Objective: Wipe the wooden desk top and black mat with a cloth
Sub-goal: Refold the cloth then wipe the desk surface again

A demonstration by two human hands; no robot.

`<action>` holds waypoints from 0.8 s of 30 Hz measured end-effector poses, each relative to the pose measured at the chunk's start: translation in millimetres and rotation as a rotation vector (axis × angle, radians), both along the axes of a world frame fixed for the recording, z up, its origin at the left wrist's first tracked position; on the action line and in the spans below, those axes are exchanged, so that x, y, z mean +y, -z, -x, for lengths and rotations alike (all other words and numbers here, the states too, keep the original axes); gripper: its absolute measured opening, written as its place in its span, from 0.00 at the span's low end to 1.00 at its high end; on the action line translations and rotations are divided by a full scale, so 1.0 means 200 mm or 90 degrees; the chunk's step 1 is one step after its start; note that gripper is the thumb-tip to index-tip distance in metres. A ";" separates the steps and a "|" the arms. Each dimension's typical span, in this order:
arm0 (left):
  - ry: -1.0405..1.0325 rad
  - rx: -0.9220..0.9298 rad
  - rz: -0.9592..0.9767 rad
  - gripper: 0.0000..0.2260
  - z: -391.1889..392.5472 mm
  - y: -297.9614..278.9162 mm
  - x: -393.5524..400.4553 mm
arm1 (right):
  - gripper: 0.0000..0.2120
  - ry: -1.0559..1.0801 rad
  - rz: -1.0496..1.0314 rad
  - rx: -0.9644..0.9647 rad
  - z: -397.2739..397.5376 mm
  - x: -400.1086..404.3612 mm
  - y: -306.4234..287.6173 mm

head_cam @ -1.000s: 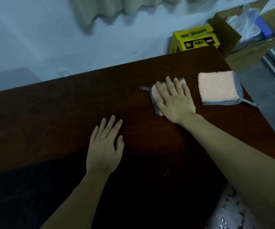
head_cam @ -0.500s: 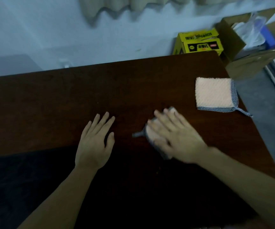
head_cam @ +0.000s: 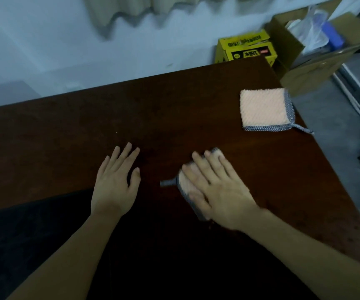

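The dark wooden desk top [head_cam: 153, 118] fills the middle of the view. A black mat [head_cam: 34, 234] covers its near part. My right hand [head_cam: 216, 189] lies flat with straight fingers on a small peach cloth with a grey edge [head_cam: 182, 181], pressing it onto the desk near the mat's far edge. Most of that cloth is hidden under the palm; a grey loop sticks out to the left. My left hand [head_cam: 116, 182] rests flat, fingers spread, on the wood at the mat's edge, a little left of the cloth.
A second peach cloth with grey trim [head_cam: 264, 109] lies at the desk's right edge. Beyond the far right corner stand a yellow box [head_cam: 246, 49] and an open cardboard box [head_cam: 317, 40] with plastic inside. The floor drops away past the right edge.
My right hand has slid the cloth from the far right part of the desk toward me, down to the mat's edge. My left hand stays flat in about the same place.
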State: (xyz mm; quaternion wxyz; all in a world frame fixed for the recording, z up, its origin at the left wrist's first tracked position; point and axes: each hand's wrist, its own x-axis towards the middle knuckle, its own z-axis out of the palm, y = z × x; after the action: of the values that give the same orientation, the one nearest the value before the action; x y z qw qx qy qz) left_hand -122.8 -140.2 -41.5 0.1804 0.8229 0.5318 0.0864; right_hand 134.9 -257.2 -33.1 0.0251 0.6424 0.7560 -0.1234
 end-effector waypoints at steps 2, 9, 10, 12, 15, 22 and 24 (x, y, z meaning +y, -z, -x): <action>0.003 0.004 0.001 0.27 0.00 0.00 0.00 | 0.30 -0.065 0.020 -0.012 -0.04 -0.13 0.02; 0.011 0.002 -0.014 0.24 0.00 0.00 0.00 | 0.30 0.097 -0.001 -0.052 -0.25 0.27 0.05; 0.010 0.000 -0.016 0.23 0.01 0.01 0.00 | 0.30 0.145 0.004 -0.049 -0.25 0.34 0.04; 0.010 -0.001 -0.021 0.23 0.01 0.02 -0.01 | 0.29 0.207 0.008 -0.037 -0.20 0.43 0.03; 0.019 0.014 -0.026 0.24 0.02 0.03 0.00 | 0.29 0.223 0.005 -0.023 -0.09 0.35 0.04; 0.029 0.062 -0.017 0.26 0.00 0.00 -0.02 | 0.31 0.100 0.026 -0.014 0.07 -0.26 -0.01; 0.046 0.059 -0.042 0.25 0.00 0.00 -0.02 | 0.31 0.091 0.043 -0.019 -0.01 -0.28 -0.01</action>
State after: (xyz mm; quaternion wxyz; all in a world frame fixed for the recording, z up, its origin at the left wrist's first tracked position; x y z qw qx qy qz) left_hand -123.0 -144.6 -41.9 0.1315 0.8503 0.5062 0.0586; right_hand 136.9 -313.5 -30.7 0.0488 0.6952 0.7033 -0.1407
